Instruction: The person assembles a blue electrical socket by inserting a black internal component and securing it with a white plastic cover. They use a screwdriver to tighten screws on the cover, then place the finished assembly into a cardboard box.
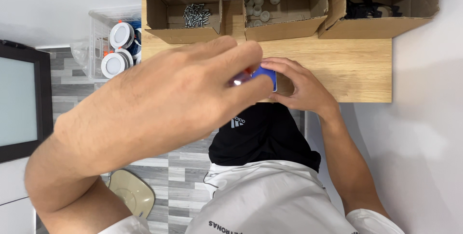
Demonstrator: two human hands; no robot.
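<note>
From your head camera, the small blue block (pixel 266 75) sits at the wooden table's (pixel 357 70) near edge. Your right hand (pixel 301 87) cups it, fingers curled on it. Your left hand (pixel 178 94) pinches a reddish tool (pixel 241 78) above it.

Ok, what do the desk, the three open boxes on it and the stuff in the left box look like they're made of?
The desk looks like light wood or wood-look laminate, matt, with visible grain lines. The three boxes are plain brown corrugated cardboard, with raw flaps and dull faces. The pile of screws in the left box looks like metal, silvery-grey with small glints, though it is too small to tell more.
</note>
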